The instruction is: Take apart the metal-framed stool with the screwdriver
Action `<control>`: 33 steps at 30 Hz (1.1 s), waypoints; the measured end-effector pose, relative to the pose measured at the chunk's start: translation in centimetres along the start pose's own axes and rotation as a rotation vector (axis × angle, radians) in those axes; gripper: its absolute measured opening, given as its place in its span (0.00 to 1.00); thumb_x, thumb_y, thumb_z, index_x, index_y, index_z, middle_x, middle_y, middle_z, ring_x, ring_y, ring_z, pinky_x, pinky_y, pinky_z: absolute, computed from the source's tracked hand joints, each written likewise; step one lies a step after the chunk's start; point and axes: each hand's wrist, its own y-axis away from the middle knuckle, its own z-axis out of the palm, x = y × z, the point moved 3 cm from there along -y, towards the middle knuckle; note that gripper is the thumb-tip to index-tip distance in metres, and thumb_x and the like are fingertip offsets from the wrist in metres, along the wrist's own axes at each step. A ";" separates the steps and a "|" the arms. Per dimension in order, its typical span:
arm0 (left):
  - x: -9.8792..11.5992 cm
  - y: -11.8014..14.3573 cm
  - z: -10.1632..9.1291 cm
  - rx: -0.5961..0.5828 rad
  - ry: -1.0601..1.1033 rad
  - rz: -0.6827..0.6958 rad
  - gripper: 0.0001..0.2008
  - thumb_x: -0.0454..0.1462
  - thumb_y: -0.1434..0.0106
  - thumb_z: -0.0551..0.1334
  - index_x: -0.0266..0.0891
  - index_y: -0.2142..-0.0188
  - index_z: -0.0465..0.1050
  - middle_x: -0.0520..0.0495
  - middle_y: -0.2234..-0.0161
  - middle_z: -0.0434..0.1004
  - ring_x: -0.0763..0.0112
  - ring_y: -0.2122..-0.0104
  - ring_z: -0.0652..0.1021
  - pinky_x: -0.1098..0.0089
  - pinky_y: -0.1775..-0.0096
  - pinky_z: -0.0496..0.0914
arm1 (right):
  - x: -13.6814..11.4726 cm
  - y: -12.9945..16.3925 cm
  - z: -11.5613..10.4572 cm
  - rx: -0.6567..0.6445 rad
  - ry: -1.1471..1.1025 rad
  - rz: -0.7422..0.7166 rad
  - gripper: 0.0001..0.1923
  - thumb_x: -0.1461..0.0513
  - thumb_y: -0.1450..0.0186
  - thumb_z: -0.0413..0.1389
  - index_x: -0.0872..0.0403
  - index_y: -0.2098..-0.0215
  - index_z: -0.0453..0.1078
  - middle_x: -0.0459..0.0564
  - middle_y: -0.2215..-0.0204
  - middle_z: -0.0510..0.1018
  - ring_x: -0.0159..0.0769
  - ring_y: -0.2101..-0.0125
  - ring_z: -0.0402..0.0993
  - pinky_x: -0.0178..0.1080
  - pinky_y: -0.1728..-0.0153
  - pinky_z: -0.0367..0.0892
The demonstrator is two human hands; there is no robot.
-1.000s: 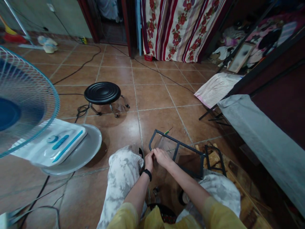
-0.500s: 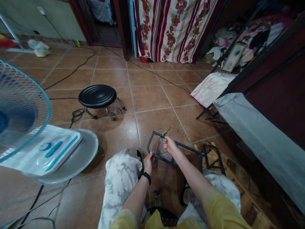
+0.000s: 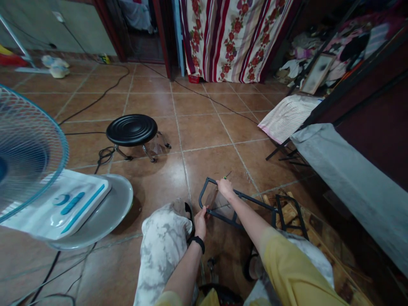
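A dark metal frame (image 3: 255, 200) with rounded corners slants out in front of my knees, above the tiled floor. My left hand (image 3: 200, 223), a black band on its wrist, has its fingers closed on the frame's near bar by the rounded end. Across at the far bar, my right hand (image 3: 225, 188) is closed, its fingertips largely hidden behind its back. Just past the knuckles shows a thin tool, apparently a screwdriver (image 3: 227, 175), with a bit of green handle. Whether my right hand also holds that tool is unclear.
Wooden planks (image 3: 321, 238) lie on the right beside another black metal frame (image 3: 298, 214). A black round stool (image 3: 131, 129) stands ahead left. A fan (image 3: 62, 140) and its grey base (image 3: 123, 208) occupy the left side. Cables (image 3: 106, 95) cross the floor.
My right hand has shifted slightly forward and over the far bar, covering more of the green handle. My left hand stays on the near bar. The view has turned slightly.
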 end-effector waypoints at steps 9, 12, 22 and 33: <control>0.2 0.0 0.1 0.001 0.028 0.004 0.18 0.48 0.50 0.67 0.35 0.67 0.78 0.40 0.61 0.78 0.65 0.61 0.77 0.68 0.60 0.70 | 0.7 1.3 -0.8 0.018 0.074 -0.215 0.15 0.67 0.33 0.43 0.55 0.49 0.60 0.58 0.53 0.72 0.40 0.53 0.71 0.39 0.56 0.62; 0.5 0.4 0.3 0.003 0.029 0.009 0.18 0.47 0.50 0.67 0.35 0.67 0.78 0.39 0.60 0.78 0.63 0.59 0.76 0.67 0.59 0.70 | 0.7 1.4 -1.0 0.042 0.106 -0.199 0.14 0.61 0.32 0.43 0.58 0.51 0.60 0.61 0.57 0.74 0.44 0.56 0.72 0.41 0.58 0.63; 0.7 0.5 0.3 -0.024 0.032 0.011 0.17 0.47 0.48 0.66 0.35 0.66 0.78 0.39 0.56 0.77 0.63 0.56 0.75 0.67 0.58 0.70 | 0.6 2.0 -1.3 0.126 0.218 -0.384 0.12 0.64 0.32 0.42 0.55 0.53 0.62 0.58 0.56 0.72 0.41 0.55 0.70 0.40 0.57 0.63; 0.4 0.3 0.1 -0.020 0.004 0.000 0.21 0.49 0.50 0.67 0.34 0.65 0.78 0.38 0.56 0.77 0.63 0.57 0.76 0.70 0.61 0.70 | 0.7 1.7 -1.6 0.096 0.203 -0.417 0.11 0.66 0.33 0.44 0.54 0.54 0.63 0.55 0.54 0.72 0.39 0.54 0.69 0.37 0.56 0.61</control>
